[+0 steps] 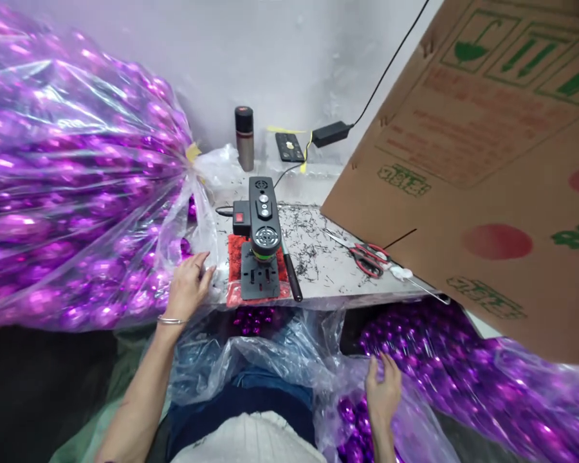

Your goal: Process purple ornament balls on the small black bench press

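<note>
My left hand [188, 283] is at the table's left, its thumb apart from its bent fingers and nothing visible in it. Just beyond its fingertips, a shiny purple ball [186, 247] shows by the tied neck of a large clear bag of purple balls [91, 212]. My right hand [385, 389] hovers low on the right with fingers spread, over an open plastic bag [415, 418] holding purple balls [354, 418]. Between the hands stands a small black machine [264, 218] with a red switch, on a red mat [235, 270]. A black-handled tool [292, 276] lies beside it.
Red-handled scissors [369, 257] and thin dark scraps [309, 247] lie on the table. A large cardboard box [487, 193] leans in from the right, above another bag of purple balls [463, 373]. Behind are a flask [244, 138], a phone [289, 148] and a power adapter [332, 134].
</note>
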A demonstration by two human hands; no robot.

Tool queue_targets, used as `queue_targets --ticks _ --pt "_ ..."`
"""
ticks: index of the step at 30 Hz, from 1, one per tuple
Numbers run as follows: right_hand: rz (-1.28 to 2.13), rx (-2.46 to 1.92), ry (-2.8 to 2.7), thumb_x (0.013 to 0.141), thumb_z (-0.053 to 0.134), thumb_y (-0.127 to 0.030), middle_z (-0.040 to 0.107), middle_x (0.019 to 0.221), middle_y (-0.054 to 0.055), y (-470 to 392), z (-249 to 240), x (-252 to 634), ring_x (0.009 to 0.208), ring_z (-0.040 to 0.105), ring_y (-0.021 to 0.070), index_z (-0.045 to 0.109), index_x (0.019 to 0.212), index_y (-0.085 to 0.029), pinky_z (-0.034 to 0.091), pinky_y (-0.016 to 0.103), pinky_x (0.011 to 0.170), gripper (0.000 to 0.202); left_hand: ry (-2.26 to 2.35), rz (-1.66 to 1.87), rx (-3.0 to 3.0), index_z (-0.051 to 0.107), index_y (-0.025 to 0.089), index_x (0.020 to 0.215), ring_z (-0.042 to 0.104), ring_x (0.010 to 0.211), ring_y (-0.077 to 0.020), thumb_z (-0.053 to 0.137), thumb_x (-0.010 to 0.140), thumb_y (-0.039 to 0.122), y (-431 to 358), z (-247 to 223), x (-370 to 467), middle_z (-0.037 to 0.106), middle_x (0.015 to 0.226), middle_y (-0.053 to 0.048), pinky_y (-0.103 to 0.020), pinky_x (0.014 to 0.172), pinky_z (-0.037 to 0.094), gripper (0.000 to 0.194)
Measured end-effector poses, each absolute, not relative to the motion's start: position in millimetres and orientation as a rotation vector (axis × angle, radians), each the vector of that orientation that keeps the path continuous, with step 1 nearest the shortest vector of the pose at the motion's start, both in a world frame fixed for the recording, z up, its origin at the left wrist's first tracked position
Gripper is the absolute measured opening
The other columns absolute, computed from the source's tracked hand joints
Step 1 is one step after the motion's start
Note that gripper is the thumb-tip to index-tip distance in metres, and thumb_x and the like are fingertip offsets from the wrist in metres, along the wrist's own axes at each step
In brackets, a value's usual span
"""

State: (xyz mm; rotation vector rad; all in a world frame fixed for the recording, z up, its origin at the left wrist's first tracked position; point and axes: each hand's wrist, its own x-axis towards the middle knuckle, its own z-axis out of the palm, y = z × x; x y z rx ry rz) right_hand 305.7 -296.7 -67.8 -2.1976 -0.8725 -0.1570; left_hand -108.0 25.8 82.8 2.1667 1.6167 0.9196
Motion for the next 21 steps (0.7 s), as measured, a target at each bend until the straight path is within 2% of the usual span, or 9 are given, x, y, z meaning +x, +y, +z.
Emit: queue_targets --ticks 3,6,11,13,18,21 --pt "-0.314 -2.0 -1.02 0.096 0.054 -0.057 0.075 0.11 0.017 -224 -18 299 0.109 0.072 0.0309 0.074 0.106 -0.019 0.058 0.056 0.103 0.044 1.722 0.912 2.219 0.068 0.019 0.126 0.06 0.127 -0.0371 0.05 0.096 0.038 31 78 -110 0.07 0.13 -0.018 -0.056 0.113 0.043 0.04" --pt "-0.412 -1.808 -1.172 0.101 0.055 -0.043 0.077 0.102 0.012 -166 25 294 0.099 0.074 0.0234 0.075 0.104 -0.02 0.061 0.046 0.096 0.03 1.83 0.831 2.282 0.069 0.017 0.126 0.054 0.136 -0.0408 0.05 0.096 0.031 33 72 -111 0.067 0.134 -0.021 -0.06 0.114 0.041 0.038" --pt "-0.511 -1.629 -1.364 0.101 0.057 -0.025 0.079 0.099 0.01 -118 53 283 0.095 0.075 0.0195 0.074 0.106 -0.02 0.063 0.039 0.088 0.018 2.057 0.408 2.296 0.064 0.01 0.139 0.044 0.147 -0.0458 0.046 0.098 0.023 31 83 -104 0.051 0.156 -0.027 -0.062 0.111 0.044 0.047" --pt "-0.537 -1.599 -1.421 0.1 0.058 -0.02 0.079 0.1 0.01 -112 53 275 0.094 0.075 0.0191 0.073 0.108 -0.02 0.062 0.037 0.086 0.018 2.098 0.241 2.273 0.061 0.008 0.143 0.045 0.146 -0.0465 0.044 0.099 0.023 31 93 -103 0.047 0.158 -0.029 -0.061 0.108 0.046 0.05" --pt "-0.524 -1.585 -1.479 0.099 0.059 -0.018 0.079 0.098 0.009 -117 44 262 0.092 0.076 0.0193 0.073 0.11 -0.02 0.062 0.036 0.084 0.018 2.038 0.001 2.301 0.058 0.009 0.147 0.061 0.128 -0.0415 0.05 0.097 0.024 35 112 -111 0.061 0.144 -0.027 -0.054 0.101 0.052 0.053" --pt "-0.493 -1.601 -1.486 0.098 0.06 -0.017 0.079 0.098 0.009 -123 38 261 0.093 0.076 0.019 0.073 0.108 -0.02 0.062 0.036 0.086 0.017 2.037 -0.032 2.314 0.06 0.008 0.145 0.064 0.121 -0.041 0.059 0.095 0.032 37 115 -116 0.068 0.132 -0.025 -0.051 0.1 0.051 0.056"
